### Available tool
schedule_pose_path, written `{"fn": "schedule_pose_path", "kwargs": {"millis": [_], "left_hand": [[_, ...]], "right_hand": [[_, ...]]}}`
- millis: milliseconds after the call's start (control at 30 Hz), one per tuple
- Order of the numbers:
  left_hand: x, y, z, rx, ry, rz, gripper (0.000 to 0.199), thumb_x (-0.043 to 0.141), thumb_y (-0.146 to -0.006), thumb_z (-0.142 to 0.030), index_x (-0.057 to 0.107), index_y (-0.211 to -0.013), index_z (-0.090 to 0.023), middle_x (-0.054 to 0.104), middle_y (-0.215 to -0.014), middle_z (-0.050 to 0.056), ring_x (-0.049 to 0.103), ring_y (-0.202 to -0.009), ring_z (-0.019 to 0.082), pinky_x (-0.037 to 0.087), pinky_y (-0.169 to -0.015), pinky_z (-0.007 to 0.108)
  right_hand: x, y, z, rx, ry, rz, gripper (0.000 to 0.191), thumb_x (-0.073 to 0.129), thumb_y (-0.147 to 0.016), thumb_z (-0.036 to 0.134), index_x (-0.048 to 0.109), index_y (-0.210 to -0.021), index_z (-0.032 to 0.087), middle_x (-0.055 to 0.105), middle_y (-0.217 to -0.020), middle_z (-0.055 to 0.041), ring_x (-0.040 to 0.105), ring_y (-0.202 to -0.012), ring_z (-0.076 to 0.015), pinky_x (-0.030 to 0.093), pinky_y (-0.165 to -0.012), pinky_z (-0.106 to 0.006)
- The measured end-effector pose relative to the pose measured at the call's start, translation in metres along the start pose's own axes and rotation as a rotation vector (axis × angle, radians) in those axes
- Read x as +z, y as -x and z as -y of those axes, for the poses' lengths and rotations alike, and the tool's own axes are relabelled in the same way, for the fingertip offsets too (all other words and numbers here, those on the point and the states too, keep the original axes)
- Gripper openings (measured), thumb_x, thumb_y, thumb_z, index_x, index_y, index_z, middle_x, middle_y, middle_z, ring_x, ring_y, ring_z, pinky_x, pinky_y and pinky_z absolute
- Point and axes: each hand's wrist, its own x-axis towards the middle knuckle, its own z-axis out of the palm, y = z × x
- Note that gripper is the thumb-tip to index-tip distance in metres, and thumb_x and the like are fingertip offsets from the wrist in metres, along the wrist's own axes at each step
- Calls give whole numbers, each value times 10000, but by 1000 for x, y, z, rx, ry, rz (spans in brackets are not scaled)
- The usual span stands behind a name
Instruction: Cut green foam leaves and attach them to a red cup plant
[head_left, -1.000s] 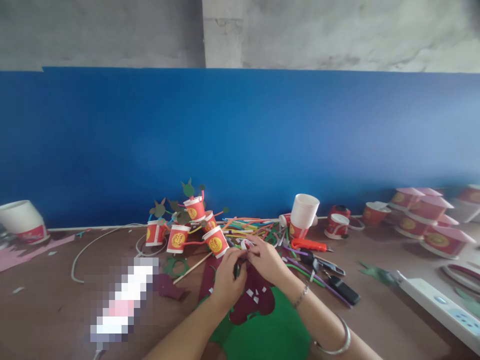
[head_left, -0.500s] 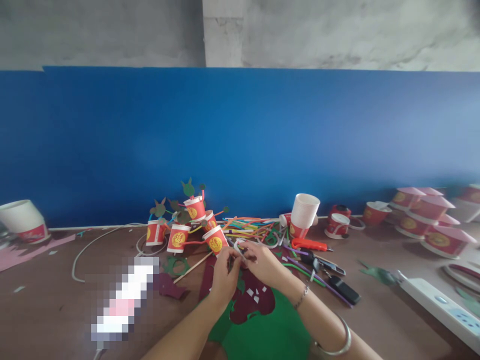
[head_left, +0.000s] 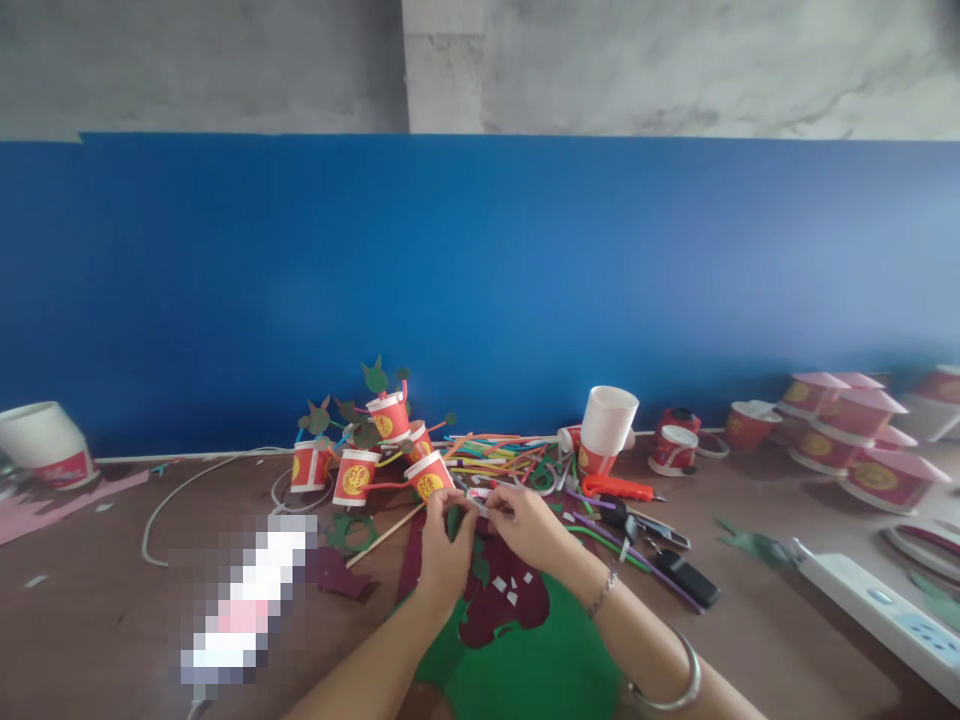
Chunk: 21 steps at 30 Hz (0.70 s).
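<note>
We note both hands close together above the bench (head_left: 97,630), working on a small white-and-red piece (head_left: 478,494) just in front of the heaped colored straws (head_left: 491,451). Right hand (head_left: 531,525): thumb and fingers narrowed in a pinch at the piece's right end. Left hand (head_left: 442,545): fingertips drawn together at its left end; whether they grip it we cannot tell. Below, maroon paper (head_left: 491,628) lies over a green sheet (head_left: 536,675), with white scraps (head_left: 512,599) scattered on the maroon. Left of the piece, red cup figures (head_left: 355,478) cluster, one raised above others. To the right, a white cup stack (head_left: 609,422) stands upright, an orange-handled tool (head_left: 616,488) lying near its base.
</note>
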Motion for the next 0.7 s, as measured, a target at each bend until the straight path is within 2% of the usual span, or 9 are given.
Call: {"fn": "schedule_pose_path", "kwargs": {"millis": [67,167,300,467,700], "left_hand": [[0,-1,1,-27,2,15,214,585,-775,-272,571,-966,-178,632,-813,28,599,-800,178,468,-754,290],[0,-2,3,-52,-49,73,173,574,-779,-291,625,-897,-174,660,-827,45,602,-813,192,466,-757,300],[0,-2,5,-51,-91,85,146,540,-796,-281,627,-837,-173,666,-818,42,602,-806,196,462,-756,314],[1,-1,2,-16,-141,80,110,514,-805,-245,606,-803,-184,649,-786,25,590,-780,191,457,-738,317],[1,-2,-1,132,-156,34,105,498,-817,-222,572,-751,-188,593,-792,26,558,-783,174,441,-741,292]], "right_hand": [[-1,1,0,-7,33,-19,135,482,-764,162,591,-690,190,673,-711,-26,591,-662,-150,381,-613,-218],[-2,2,2,-45,93,-48,141,477,-768,152,597,-707,194,671,-711,-15,586,-656,-144,368,-620,-217],[-5,5,7,-91,195,-55,152,478,-762,127,610,-734,197,681,-717,-11,600,-680,-148,360,-663,-230],[-6,6,10,-120,276,-51,166,475,-770,113,618,-767,198,692,-709,-15,614,-701,-165,345,-762,-275],[-5,5,10,-125,266,-79,185,470,-771,103,627,-774,200,688,-692,-9,609,-696,-161,327,-794,-288]]}}
